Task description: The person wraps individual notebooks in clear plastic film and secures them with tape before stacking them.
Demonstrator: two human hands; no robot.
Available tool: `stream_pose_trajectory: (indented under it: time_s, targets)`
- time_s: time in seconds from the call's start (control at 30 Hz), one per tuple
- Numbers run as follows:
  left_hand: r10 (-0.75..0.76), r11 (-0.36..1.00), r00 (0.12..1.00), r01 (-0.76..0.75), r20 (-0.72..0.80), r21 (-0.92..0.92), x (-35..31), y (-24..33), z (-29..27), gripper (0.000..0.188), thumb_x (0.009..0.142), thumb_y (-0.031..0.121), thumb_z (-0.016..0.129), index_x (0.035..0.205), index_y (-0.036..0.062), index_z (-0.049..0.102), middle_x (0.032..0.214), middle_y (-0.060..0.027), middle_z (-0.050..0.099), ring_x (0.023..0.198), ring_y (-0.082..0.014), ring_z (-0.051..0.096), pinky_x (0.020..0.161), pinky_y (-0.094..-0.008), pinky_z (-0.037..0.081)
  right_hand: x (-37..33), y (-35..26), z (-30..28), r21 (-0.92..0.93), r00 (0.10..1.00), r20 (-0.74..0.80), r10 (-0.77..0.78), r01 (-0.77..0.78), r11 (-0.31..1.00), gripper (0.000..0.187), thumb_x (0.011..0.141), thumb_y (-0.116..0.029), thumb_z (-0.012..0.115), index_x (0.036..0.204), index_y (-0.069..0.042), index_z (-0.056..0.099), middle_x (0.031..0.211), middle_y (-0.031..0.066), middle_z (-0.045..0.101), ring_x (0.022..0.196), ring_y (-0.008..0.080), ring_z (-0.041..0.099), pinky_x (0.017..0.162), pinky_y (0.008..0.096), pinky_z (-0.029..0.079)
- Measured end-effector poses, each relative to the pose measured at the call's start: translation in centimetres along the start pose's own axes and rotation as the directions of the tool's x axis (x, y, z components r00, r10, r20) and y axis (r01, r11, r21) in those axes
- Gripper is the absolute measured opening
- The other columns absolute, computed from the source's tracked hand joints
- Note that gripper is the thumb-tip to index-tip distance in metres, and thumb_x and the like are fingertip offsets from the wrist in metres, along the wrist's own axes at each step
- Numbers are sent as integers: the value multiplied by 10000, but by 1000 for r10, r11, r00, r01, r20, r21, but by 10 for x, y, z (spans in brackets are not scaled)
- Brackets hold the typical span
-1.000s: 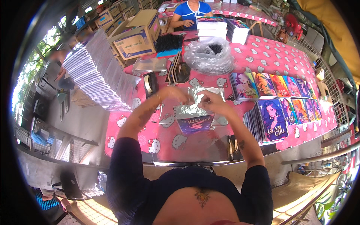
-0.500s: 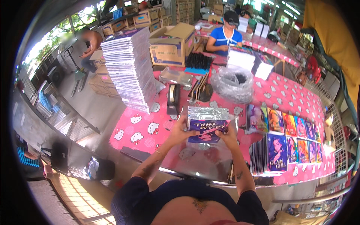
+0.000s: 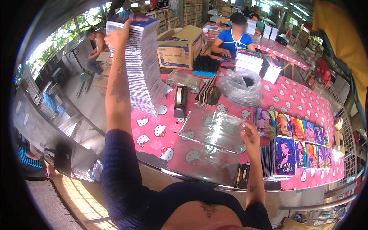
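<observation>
My left hand (image 3: 117, 36) is raised high at the far left and grips a wrapped notebook (image 3: 134, 22) lying on top of a tall stack of wrapped notebooks (image 3: 142, 73). My right hand (image 3: 251, 136) rests low on the pink patterned table (image 3: 153, 134), fingers apart, its fingertips touching the right edge of a pile of clear plastic sleeves (image 3: 212, 128). Nothing is held in that hand. Just to its right lie rows of colourful notebooks (image 3: 295, 142).
A black tape dispenser (image 3: 180, 101) stands beside the stack. Behind are a cardboard box (image 3: 180, 48), a clear plastic bag (image 3: 239, 88), black binding combs (image 3: 207, 63) and white stacks (image 3: 249, 61). A person in blue (image 3: 234, 36) works across the table; another person (image 3: 96, 42) is far left.
Both hands held the wrapped notebook over the table. Now my left hand has carried it up onto the tall stack, and my right hand has dropped to the plastic sleeves.
</observation>
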State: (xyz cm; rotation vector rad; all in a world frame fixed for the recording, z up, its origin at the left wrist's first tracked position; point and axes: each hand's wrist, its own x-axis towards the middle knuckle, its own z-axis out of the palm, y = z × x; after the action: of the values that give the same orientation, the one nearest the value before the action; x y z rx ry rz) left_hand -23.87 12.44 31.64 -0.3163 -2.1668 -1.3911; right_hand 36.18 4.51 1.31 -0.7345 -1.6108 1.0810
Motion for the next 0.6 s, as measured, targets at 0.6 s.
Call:
stream_pose_trajectory:
  time_s: [0.6]
  targets:
    - [511, 492, 600, 383, 616, -782, 36, -150, 33, 873, 945, 693, 401, 1482, 7, 341, 1486, -114, 426, 1230, -225, 486, 955, -305, 389, 267, -82, 298, 173, 904, 327, -276, 229, 958, 893, 926, -545, 579, 1547, -66, 152, 1560, 237, 159, 1476, 348, 113, 1182, 462, 135]
